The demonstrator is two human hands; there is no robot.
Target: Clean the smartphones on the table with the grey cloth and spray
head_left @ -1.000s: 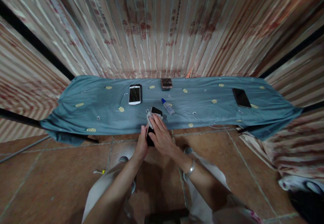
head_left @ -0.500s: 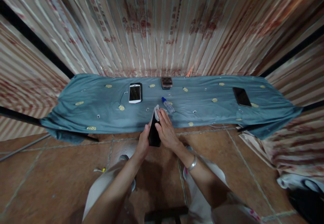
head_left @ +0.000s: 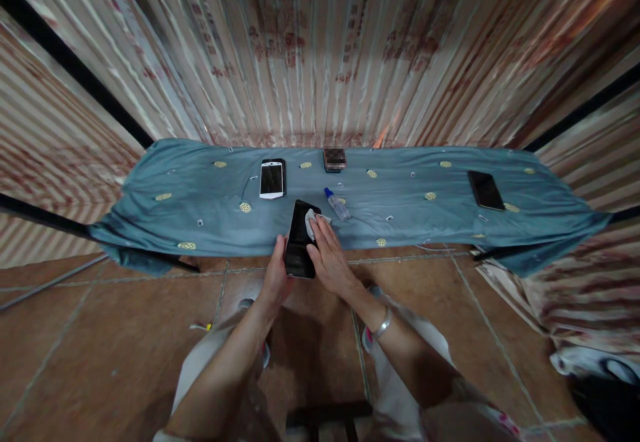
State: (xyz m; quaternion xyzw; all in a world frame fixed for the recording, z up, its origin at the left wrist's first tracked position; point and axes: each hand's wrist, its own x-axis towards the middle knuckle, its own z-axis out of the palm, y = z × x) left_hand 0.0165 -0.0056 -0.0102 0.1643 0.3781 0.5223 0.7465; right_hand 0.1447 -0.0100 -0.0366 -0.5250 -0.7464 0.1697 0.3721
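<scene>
Over the middle of the near edge of the cloth-covered table [head_left: 400, 219], the left hand [head_left: 276, 274] grips a black phone [head_left: 299, 255] by its left side, screen up, its bottom end jutting past that edge. The right hand [head_left: 331, 260], fingers extended together, presses a white wipe [head_left: 311, 223] to the screen's upper right, though whether they also pinch it is hard to see. Beyond lie a blue-capped bottle [head_left: 339, 205], a white phone [head_left: 271, 179] toward the far edge and a dark phone [head_left: 486, 191] near the right end.
</scene>
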